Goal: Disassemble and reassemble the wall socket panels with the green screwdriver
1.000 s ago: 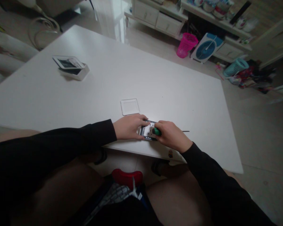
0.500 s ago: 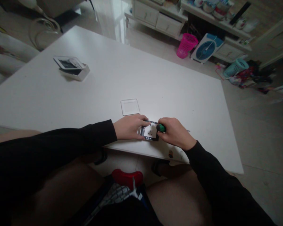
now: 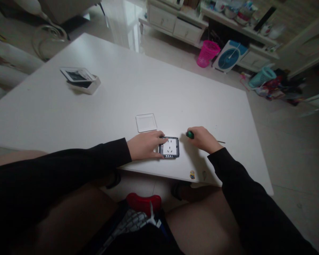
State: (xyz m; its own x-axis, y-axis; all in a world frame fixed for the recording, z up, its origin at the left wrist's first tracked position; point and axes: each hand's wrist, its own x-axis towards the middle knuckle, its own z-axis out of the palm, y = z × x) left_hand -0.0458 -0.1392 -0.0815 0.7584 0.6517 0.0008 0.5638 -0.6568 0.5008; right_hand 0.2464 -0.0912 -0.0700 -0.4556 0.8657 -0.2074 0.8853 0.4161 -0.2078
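A wall socket (image 3: 170, 147) with a white face and dark frame lies flat near the table's front edge. My left hand (image 3: 145, 146) grips its left side, thumb and fingers at the top and bottom edges. To the right of the socket and apart from it, my right hand (image 3: 203, 139) is closed round a screwdriver (image 3: 190, 134). Its green handle end shows at the left of the fist, and a thin dark shaft sticks out on the right. A white rectangular cover frame (image 3: 146, 123) rests on the table just beyond my left hand.
The white table (image 3: 117, 81) bears an open white box (image 3: 91, 86) with a dark-and-white panel tilted on it at the far left. Small stickers (image 3: 192, 174) are at the front edge. Beyond stand a pink basket (image 3: 207, 54), a fan (image 3: 228, 57) and a teal basket (image 3: 262, 77).
My right hand has moved right, off the socket, with the screwdriver in it, so the socket's right side now shows. My left hand stays on the socket.
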